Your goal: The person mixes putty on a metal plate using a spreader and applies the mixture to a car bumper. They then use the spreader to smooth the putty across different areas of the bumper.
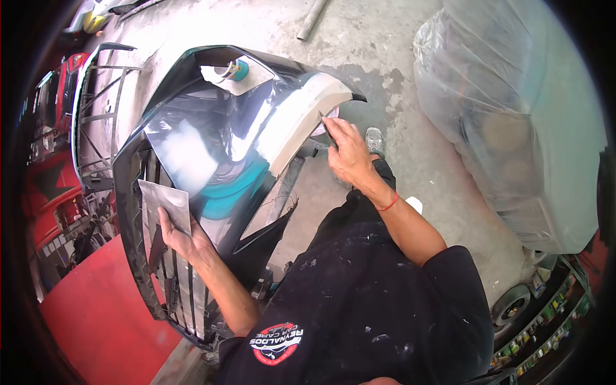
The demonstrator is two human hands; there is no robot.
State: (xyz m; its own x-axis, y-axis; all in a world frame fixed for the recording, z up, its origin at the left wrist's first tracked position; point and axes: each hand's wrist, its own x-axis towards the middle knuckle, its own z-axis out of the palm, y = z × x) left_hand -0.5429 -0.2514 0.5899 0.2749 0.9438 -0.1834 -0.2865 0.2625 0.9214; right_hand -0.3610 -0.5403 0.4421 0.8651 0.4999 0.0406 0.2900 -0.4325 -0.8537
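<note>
A black car bumper [221, 119] stands in front of me, with a beige band of filler [301, 114] along its right end and a whitish patch [187, 154] on its glossy face. My right hand [350, 154] is closed round a thin dark spreader [329, 133], seen nearly edge-on. The spreader's tip reaches the outer edge of the beige band. Lower left, my left hand [179, 236] grips a flat grey rectangular plate [168, 204] by its lower edge, over the bumper's grille slats.
A can with a blue label [236, 70] shows in the bumper's upper opening. Plastic sheeting [487, 115] covers a vehicle on the right. A red panel [109, 308] lies lower left, beside another bumper frame [96, 115]. A pipe [312, 19] rests on the concrete floor.
</note>
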